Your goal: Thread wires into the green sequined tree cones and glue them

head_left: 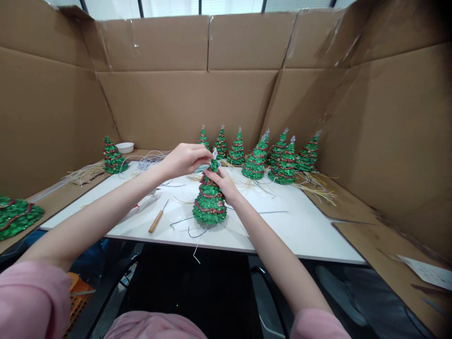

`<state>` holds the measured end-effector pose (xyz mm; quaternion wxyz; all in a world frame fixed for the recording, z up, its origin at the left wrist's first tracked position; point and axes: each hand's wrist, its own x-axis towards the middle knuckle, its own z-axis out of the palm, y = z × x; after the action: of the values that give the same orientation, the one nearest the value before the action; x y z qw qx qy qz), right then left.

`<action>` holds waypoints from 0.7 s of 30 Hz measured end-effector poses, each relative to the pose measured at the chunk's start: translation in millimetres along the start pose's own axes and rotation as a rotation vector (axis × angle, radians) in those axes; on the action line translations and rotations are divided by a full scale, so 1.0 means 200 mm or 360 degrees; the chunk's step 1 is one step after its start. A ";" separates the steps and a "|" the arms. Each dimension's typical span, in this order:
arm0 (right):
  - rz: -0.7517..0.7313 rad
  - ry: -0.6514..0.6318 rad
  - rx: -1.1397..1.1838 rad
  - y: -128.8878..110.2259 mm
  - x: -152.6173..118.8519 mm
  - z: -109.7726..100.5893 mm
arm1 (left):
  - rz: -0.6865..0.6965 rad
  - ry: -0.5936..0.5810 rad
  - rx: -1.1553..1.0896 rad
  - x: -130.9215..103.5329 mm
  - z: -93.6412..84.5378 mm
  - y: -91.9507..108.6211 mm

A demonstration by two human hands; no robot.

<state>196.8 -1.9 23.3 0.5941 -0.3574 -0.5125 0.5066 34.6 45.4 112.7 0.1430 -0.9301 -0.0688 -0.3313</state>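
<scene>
A green decorative Christmas tree (209, 207) with red garlands stands upright near the front of the white table, wires trailing from its base. My right hand (223, 184) wraps round its upper right side and holds it. At the tree's tip sits a clear star topper (215, 153). My left hand (185, 159) is closed in a pinch just beside the topper, against the tip; what lies between its fingertips is too small to make out. To the left of the tree, an awl (157, 219) with a wooden handle lies on the table.
Several finished-looking trees with clear toppers, including one tree (254, 162), stand at the back right. Another tree (113, 157) and a white bowl (125, 148) are at the back left. Loose wires (150, 162) lie about. Cardboard walls (183, 99) enclose the table (303, 230).
</scene>
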 end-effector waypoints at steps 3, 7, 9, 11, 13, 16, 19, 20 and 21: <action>-0.0003 -0.0004 -0.0009 0.01 0.00 0.00 | -0.0030 -0.0071 0.0029 0.00 -0.03 0.02; -0.0019 -0.0002 -0.0023 0.01 0.00 -0.01 | -0.0028 -0.0206 0.0151 0.01 -0.05 0.03; -0.0032 0.0004 -0.0033 0.01 0.01 -0.01 | -0.0018 -0.0250 0.0219 0.01 -0.06 0.03; -0.0042 0.0009 -0.0043 0.01 0.01 -0.01 | 0.0005 -0.0278 0.0266 0.02 -0.06 0.03; -0.0049 0.0004 -0.0053 0.02 0.01 -0.02 | 0.0032 -0.0288 0.0293 0.02 -0.06 0.03; -0.0064 -0.0005 -0.0070 0.02 0.01 -0.02 | 0.0055 -0.0284 0.0331 0.02 -0.06 0.04; -0.0080 -0.0012 -0.0087 0.03 0.02 -0.02 | 0.0065 -0.0303 0.0379 0.02 -0.06 0.06; -0.0082 -0.0016 -0.0089 0.03 0.02 -0.02 | 0.0060 -0.0310 0.0379 0.02 -0.06 0.06; -0.0081 -0.0022 -0.0089 0.03 0.02 -0.02 | 0.0046 -0.0317 0.0362 0.03 -0.05 0.06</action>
<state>198.6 3.1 18.1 0.5931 -0.3573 -0.5395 0.4791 35.1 30.0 120.9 0.2447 -0.9370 -0.1063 -0.2253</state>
